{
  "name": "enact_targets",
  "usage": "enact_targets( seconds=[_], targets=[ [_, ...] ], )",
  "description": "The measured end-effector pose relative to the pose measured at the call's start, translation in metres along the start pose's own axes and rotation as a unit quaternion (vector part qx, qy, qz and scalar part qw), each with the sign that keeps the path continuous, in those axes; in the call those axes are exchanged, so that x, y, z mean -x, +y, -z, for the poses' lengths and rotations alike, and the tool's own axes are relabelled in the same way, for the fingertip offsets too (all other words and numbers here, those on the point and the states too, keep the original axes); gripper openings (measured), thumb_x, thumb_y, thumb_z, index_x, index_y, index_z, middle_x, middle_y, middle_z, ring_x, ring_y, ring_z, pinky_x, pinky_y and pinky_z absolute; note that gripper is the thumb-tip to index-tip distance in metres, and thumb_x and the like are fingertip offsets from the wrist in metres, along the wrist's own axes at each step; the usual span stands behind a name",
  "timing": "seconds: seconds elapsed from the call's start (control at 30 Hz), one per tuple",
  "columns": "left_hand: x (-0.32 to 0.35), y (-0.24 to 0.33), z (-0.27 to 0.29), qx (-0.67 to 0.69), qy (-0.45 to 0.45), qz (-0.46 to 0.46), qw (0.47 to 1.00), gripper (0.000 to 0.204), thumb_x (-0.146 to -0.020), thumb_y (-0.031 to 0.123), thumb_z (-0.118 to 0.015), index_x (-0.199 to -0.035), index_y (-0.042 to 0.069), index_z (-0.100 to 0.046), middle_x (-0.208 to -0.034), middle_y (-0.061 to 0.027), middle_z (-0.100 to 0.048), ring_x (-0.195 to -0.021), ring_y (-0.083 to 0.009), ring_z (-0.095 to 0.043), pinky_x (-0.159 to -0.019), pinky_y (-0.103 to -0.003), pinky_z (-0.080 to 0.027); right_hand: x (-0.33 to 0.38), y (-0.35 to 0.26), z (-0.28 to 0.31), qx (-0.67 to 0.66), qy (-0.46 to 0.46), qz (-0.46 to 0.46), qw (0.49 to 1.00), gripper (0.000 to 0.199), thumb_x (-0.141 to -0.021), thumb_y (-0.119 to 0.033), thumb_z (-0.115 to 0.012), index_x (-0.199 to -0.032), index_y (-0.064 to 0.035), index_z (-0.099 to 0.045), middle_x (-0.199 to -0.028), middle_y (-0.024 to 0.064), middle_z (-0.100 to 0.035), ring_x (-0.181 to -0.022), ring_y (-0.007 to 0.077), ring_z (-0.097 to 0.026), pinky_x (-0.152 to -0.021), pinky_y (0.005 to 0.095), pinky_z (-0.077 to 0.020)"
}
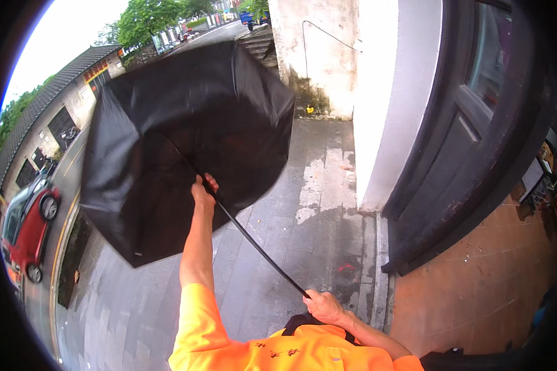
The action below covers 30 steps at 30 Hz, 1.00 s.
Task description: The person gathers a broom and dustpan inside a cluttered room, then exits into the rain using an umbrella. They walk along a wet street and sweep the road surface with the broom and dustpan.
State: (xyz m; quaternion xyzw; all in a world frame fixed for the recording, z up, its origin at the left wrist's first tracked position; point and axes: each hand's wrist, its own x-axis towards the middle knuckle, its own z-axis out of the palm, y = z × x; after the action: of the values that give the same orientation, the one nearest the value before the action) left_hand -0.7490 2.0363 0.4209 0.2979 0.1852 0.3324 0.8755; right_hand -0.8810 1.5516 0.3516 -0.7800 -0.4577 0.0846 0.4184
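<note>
A large black umbrella (185,117) is spread out in front of me, tilted to the upper left, with its dark hollow side toward me. Its thin black shaft runs down to the right toward my body. Close to the canopy, at the end of my stretched arm, my left hand (205,187) is closed around the shaft. Near my waist my right hand (325,307) is closed on the shaft's lower end; the handle itself is covered by the fingers. The canopy's ribs are hard to make out in the shade.
Grey paving (272,247) lies below me. On my right, beyond a white wall (377,105), a dark wooden door (458,142) borders a brown tiled floor (476,284). A red car (31,226) is on the road at left. A small yellow object (310,109) sits by the stained far wall.
</note>
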Motion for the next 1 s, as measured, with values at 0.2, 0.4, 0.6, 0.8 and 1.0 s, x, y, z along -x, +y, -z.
enact_targets(
  seconds=[0.2, 0.4, 0.6, 0.8, 1.0],
  targets=[
    [0.026, 0.067, -0.035, -0.019, -0.078, -0.066, 0.995, 0.036, -0.099, 0.036, -0.037, -0.095, 0.005, -0.054, -0.071, -0.0017, -0.048, -0.061, -0.0155, -0.045, -0.055, -0.029, -0.037, -0.014, 0.007, 0.002, -0.033, 0.018, 0.009, 0.999, 0.014, -0.090, -0.017, -0.052, -0.088, -0.0038, -0.053, -0.061, 0.0130, -0.057, -0.056, 0.0318, -0.059, -0.051, 0.0399, -0.0459],
    [0.086, 0.066, -0.058, -0.010, -0.170, -0.060, 0.984, 0.033, -0.097, 0.035, -0.040, -0.102, 0.007, -0.056, -0.073, -0.0014, -0.049, -0.065, -0.0156, -0.046, -0.057, -0.030, -0.037, -0.011, 0.026, -0.001, -0.103, 0.003, 0.004, 0.995, 0.016, -0.093, -0.017, -0.049, -0.089, -0.0025, -0.053, -0.057, 0.0062, -0.057, -0.050, 0.0166, -0.058, -0.048, 0.0311, -0.0444],
    [0.146, 0.019, -0.057, -0.008, -0.208, -0.141, 0.968, 0.030, -0.095, 0.035, -0.047, -0.101, 0.008, -0.057, -0.070, -0.0026, -0.050, -0.055, -0.0168, -0.047, -0.050, -0.032, -0.037, 0.022, 0.065, -0.016, -0.131, -0.039, -0.075, 0.988, 0.018, -0.088, -0.024, -0.056, -0.087, -0.0055, -0.057, -0.069, 0.0166, -0.060, -0.066, 0.0376, -0.059, -0.056, 0.0421, -0.0451],
    [-0.009, 0.094, 0.050, -0.219, -0.187, -0.304, 0.908, 0.029, -0.094, 0.033, -0.049, -0.098, 0.006, -0.058, -0.077, -0.0084, -0.060, -0.062, -0.0226, -0.059, -0.054, -0.036, -0.049, -0.053, 0.023, -0.069, 0.004, 0.027, 0.030, 0.999, 0.019, -0.089, -0.023, -0.053, -0.086, -0.0042, -0.053, -0.064, 0.0170, -0.059, -0.057, 0.0364, -0.058, -0.052, 0.0440, -0.0444],
    [0.004, 0.105, -0.054, -0.111, -0.126, -0.207, 0.964, 0.025, -0.092, 0.026, -0.052, -0.093, 0.003, -0.059, -0.074, -0.0110, -0.060, -0.066, -0.0236, -0.060, -0.057, -0.036, -0.050, -0.073, 0.022, -0.027, -0.058, 0.030, 0.029, 0.997, 0.018, -0.092, -0.020, -0.051, -0.083, -0.0034, -0.050, -0.058, 0.0109, -0.057, -0.048, 0.0263, -0.058, -0.046, 0.0387, -0.0431]
  ],
)
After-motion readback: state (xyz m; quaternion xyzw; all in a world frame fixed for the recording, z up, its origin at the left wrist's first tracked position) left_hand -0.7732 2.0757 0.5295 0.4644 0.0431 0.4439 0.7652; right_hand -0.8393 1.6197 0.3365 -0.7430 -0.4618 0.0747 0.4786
